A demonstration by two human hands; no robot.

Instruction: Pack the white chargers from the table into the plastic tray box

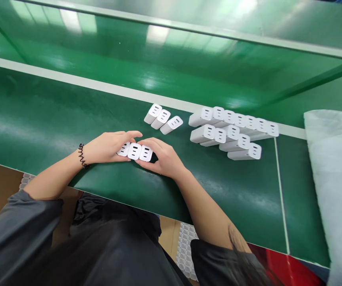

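Note:
Three white USB chargers stand side by side between my hands near the middle of the green table, their port faces turned up toward me. My left hand is closed around the left end of the row, its forefinger stretched out above. From the other side, my right hand pinches the right end between thumb and fingers. Just beyond my hands is a loose group of three more white chargers, tilted in view. The undersides of the held chargers are hidden.
To the right, several white chargers form a back row, with a shorter uneven group before it. A white foam-like sheet hangs over the table's right end. A green panel rises behind the green table.

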